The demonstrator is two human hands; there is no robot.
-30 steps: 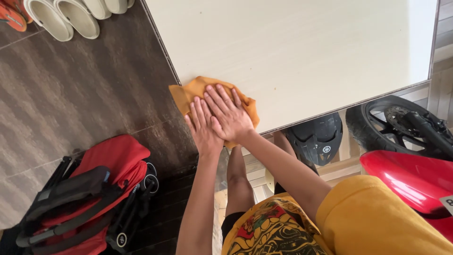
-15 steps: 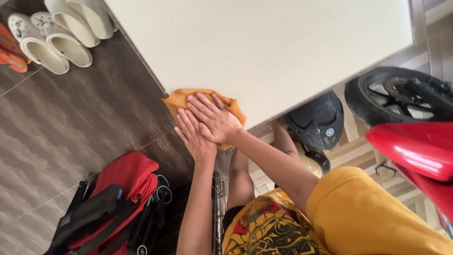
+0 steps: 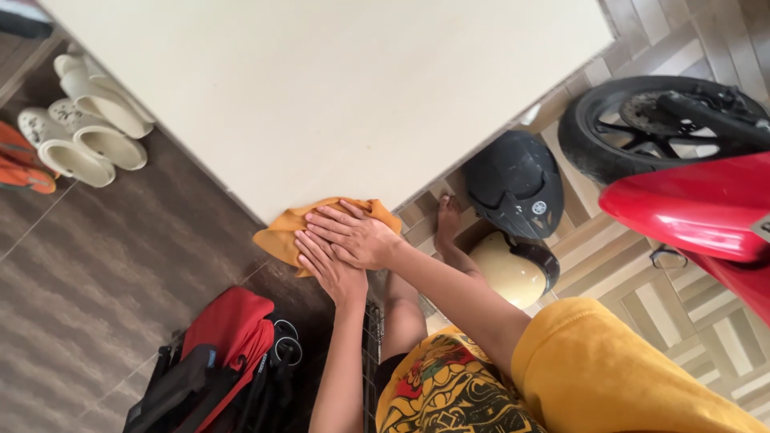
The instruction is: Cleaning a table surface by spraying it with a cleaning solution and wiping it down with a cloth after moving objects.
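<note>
While both palms lie stacked flat, an orange cloth (image 3: 282, 234) is pressed against the near corner of a pale tabletop (image 3: 321, 88).

With the right hand (image 3: 353, 235) laid over the left hand (image 3: 325, 265), fingers of both stretched out and slightly spread rather than pinching anything, wiping well here likely means keeping even weight through the palms and holding the cloth flat so it does not slide off the corner it already overhangs. That cloth is soft, mustard-orange and loosely crumpled, with a folded flap hanging past the table's edge on the left side. Around it lie pale clogs (image 3: 84, 140) on dark floor, a red and black folded stroller (image 3: 216, 361), a black helmet (image 3: 513, 183), a cream helmet (image 3: 509, 271) and a red motorbike (image 3: 690, 200).
</note>
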